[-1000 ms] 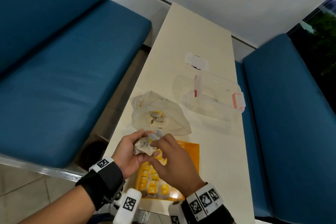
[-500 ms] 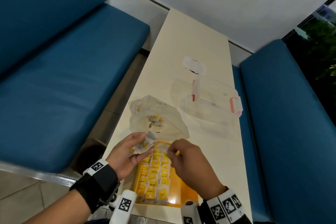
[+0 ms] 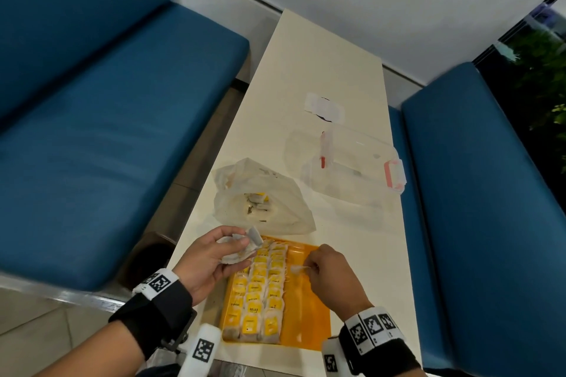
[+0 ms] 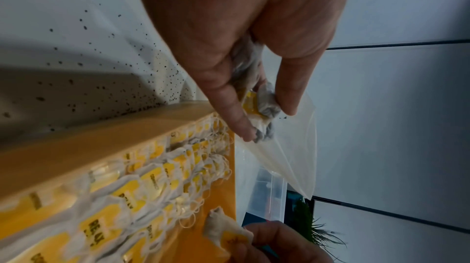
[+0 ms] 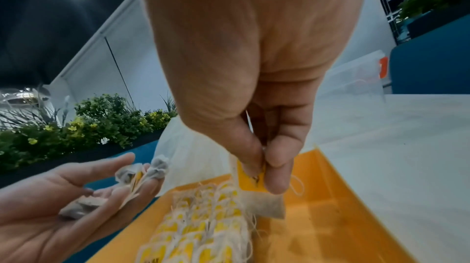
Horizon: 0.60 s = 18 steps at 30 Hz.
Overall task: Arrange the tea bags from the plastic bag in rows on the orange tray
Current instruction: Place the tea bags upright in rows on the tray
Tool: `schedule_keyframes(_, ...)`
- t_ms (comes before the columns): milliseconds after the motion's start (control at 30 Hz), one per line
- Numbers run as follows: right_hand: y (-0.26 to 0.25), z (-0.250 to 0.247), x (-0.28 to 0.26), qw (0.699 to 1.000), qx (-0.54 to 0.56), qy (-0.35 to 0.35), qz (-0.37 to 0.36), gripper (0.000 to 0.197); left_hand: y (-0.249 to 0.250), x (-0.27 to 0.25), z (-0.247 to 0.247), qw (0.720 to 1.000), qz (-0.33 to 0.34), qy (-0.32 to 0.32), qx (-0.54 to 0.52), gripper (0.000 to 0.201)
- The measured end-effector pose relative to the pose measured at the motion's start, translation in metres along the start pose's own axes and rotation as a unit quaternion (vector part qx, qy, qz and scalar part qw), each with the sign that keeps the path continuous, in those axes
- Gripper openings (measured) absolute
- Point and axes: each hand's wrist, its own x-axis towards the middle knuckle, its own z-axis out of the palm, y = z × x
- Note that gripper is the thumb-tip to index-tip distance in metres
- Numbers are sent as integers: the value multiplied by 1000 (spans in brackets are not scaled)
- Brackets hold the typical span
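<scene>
- A single tea bag (image 5: 264, 197) is hanging from the right hand (image 3: 332, 277), pinched by its yellow tag between thumb and forefinger, just above the bare right side of the orange tray (image 3: 309, 309).
- The left hand (image 3: 211, 260) is lying palm up over the tray's far left corner, its fingers loosely curling round a small bunch of tea bags (image 3: 242, 249).
- Rows of laid tea bags (image 3: 260, 294) are filling the tray's left half, yellow tags facing up.
- The plastic bag (image 3: 263, 199) is sitting just beyond the tray, its mouth open, with a few tea bags showing inside.
- The tray is resting at the near end of a long cream table (image 3: 321, 64), close to the near edge.
- A clear lidded box (image 3: 355, 168) with red clasps is standing further off to the right, near the table's right edge.
- A small white packet (image 3: 324, 107) is lying beyond the box.
- Blue benches (image 3: 107, 119) are running along both sides of the table, under a white wall.
</scene>
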Motion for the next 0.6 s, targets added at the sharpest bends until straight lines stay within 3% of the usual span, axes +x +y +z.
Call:
schedule_keyframes(233, -7, 13, 14, 999, -31, 8, 34, 25, -3, 2, -5, 1000, -9, 4, 16, 30)
schedule_keyframes(600, -23, 16, 28, 991, 53, 88, 83, 7, 0, 2, -3, 999, -16, 9, 32, 34)
